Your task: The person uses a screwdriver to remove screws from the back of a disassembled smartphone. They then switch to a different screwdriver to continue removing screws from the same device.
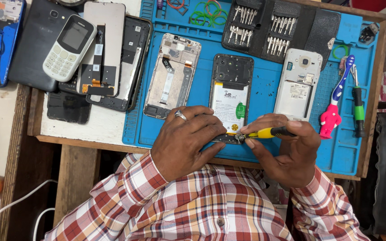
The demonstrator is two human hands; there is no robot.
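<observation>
An opened smartphone (pixel 230 96) with its back cover off lies on the blue work mat (pixel 264 96), its long axis running from the mat's far edge toward the near edge, camera end pointing away from the person and bottom end at the near edge. A white-labelled battery (pixel 229 107) fills its lower half.

The left hand (pixel 184 140), a ring on one finger, lies flat and mostly open over the phone's bottom left corner, fingers pressing the frame down rather than gripping it. The right hand (pixel 291 149) is closed around a yellow-and-black screwdriver (pixel 264 132). The tool lies nearly level, its long axis running along the mat's near edge, tip pointing left and touching the phone's bottom edge.

Just left of the phone lies one bare phone frame (pixel 171 76), parallel to it. To the right lies one white phone (pixel 298 85) with its back open, also parallel. Near the mat's right edge lie one pink and blue toothbrush (pixel 336 98) and one green-handled tool (pixel 358 107), side by side. An open black bit case (pixel 282 27) sits at the far edge, with green rubber bands (pixel 207 13) beside it.

Off the mat, toward the tabletop's left side, are one white keypad phone (pixel 69 47), a dark phone (pixel 34 44) beneath it, and a stack of screen panels (pixel 112 58). The hands hide the phone's bottom end.
</observation>
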